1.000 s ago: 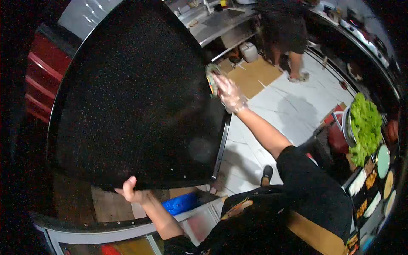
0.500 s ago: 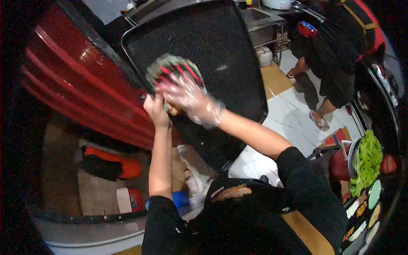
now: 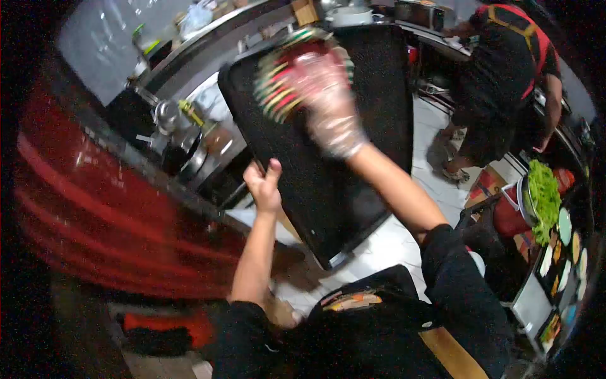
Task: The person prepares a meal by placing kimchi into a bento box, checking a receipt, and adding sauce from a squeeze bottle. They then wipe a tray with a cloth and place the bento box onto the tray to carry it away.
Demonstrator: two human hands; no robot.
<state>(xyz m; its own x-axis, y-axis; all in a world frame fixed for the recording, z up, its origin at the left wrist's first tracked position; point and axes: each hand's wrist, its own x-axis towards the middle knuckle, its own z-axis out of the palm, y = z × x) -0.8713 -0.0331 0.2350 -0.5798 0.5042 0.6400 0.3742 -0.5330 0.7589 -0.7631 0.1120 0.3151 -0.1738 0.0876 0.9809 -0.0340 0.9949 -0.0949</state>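
A large black metal tray is held up on edge in front of me. My left hand grips its lower left edge, thumb over the rim. My right hand, in a clear plastic glove, presses a green, red and yellow scrubbing pad against the upper left part of the tray's face. The pad and hand are motion-blurred.
A red counter front runs along the left, with a steel sink and pots behind it. Another person in black stands at the back right. A bowl of green lettuce and food containers sit at right. White floor tiles lie below.
The tray has swung up and to the right and the view has tilted upward. My right hand slid the pad toward the tray's top; my left hand moved lower on the edge.
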